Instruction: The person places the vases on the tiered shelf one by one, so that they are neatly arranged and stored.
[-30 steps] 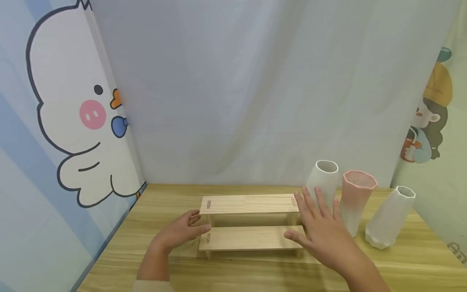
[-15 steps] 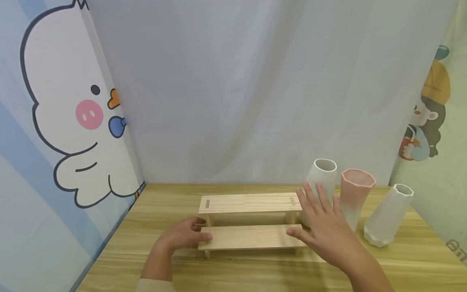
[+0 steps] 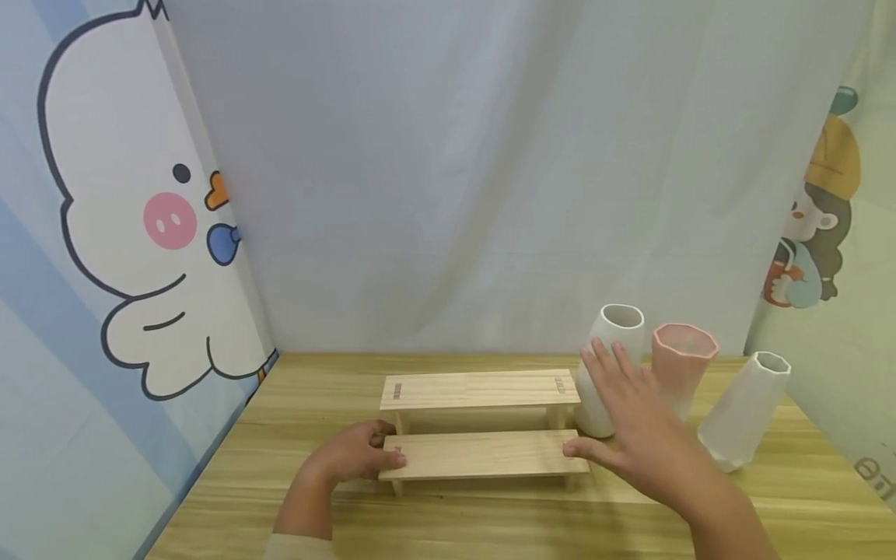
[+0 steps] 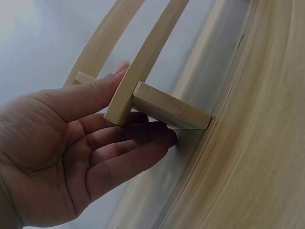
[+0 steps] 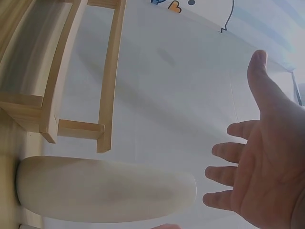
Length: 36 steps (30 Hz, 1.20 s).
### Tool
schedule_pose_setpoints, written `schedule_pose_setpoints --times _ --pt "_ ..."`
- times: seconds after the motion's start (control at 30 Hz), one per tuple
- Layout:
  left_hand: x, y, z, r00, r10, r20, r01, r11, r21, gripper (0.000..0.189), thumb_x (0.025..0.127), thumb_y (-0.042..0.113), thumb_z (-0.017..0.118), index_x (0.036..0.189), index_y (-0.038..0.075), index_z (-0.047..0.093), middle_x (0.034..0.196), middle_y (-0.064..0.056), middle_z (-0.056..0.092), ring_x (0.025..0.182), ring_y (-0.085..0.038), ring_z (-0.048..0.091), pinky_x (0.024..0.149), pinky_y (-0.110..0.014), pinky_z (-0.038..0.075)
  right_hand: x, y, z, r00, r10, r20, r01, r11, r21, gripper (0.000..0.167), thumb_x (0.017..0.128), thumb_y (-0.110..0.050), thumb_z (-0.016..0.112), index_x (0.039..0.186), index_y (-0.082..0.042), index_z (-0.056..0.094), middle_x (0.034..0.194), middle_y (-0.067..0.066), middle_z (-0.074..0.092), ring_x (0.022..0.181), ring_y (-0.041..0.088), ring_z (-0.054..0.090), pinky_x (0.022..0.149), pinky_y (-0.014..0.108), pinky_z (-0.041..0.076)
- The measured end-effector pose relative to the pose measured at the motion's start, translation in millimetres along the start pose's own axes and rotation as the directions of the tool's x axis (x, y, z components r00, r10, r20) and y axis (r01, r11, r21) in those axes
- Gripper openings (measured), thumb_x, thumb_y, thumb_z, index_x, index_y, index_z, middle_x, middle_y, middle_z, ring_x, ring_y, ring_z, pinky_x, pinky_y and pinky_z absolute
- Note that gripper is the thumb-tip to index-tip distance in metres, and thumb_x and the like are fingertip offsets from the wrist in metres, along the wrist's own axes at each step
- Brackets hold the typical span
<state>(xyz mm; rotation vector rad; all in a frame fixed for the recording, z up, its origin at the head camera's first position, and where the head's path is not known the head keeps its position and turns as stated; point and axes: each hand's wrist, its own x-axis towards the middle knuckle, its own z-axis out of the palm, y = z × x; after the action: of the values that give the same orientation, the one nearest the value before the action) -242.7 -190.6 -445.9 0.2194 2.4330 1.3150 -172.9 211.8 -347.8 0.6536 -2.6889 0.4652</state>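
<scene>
A two-tier wooden step stand (image 3: 483, 455) stands on the table. My left hand (image 3: 353, 453) grips the left end of its lower board, with the thumb over the top and the fingers curled beneath, as the left wrist view shows around the stand's leg (image 4: 167, 105). Near the stand's right end is my right hand (image 3: 640, 428), fingers spread and holding nothing. Behind it, partly covered in the head view, rises a tall white vase (image 3: 593, 411). In the right wrist view this hand (image 5: 271, 162) is apart from both vase and stand.
To the right of the tall vase stand a pink-and-white vase (image 3: 680, 377) and a second white vase (image 3: 745, 412) with a faceted base. A grey-white curtain (image 3: 420, 194) hangs behind the table (image 3: 315, 389). Printed cartoon walls close in both sides.
My left hand has come forward and closed on the lower board's left end, its thumb now on top. My right hand has shifted slightly right, away from the stand.
</scene>
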Motion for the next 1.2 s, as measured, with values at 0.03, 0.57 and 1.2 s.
schedule_pose_setpoints --times 0.03,0.57,1.2 --pt "0.4 -0.3 0.0 1.000 0.003 0.001 -0.003 1.000 0.004 0.079 0.081 0.036 0.081 0.139 -0.005 0.047 0.135 -0.031 0.051 0.101 -0.028 0.067 0.083 -0.043 0.057 -0.4 1 -1 1.000 0.000 -0.010 0.000 1.000 0.013 0.111 0.080 -0.060 0.071 0.159 -0.014 0.008 0.165 0.013 0.012 0.150 0.039 0.007 0.118 0.061 0.010" --pt "1.4 -3.3 -0.4 0.999 0.019 0.034 -0.019 1.000 -0.020 0.076 0.084 0.031 0.079 0.139 -0.009 0.045 0.130 -0.027 0.054 0.104 -0.031 0.066 0.081 -0.043 0.058 -7.4 25 -18 0.974 -0.085 -0.209 0.097 0.994 0.049 0.115 0.071 -0.043 0.084 0.158 -0.011 0.015 0.161 0.017 0.024 0.147 0.041 0.021 0.123 0.037 0.011" --pt "1.1 -2.6 -0.8 0.999 0.020 0.038 -0.019 1.000 -0.023 0.074 0.085 0.031 0.079 0.138 -0.009 0.045 0.128 -0.025 0.056 0.105 -0.030 0.066 0.081 -0.043 0.058 -21.6 50 -48 0.958 0.027 -0.287 0.011 0.991 0.132 0.106 0.078 -0.036 0.082 0.158 -0.016 0.016 0.160 0.021 0.023 0.146 0.042 0.021 0.123 0.047 0.012"
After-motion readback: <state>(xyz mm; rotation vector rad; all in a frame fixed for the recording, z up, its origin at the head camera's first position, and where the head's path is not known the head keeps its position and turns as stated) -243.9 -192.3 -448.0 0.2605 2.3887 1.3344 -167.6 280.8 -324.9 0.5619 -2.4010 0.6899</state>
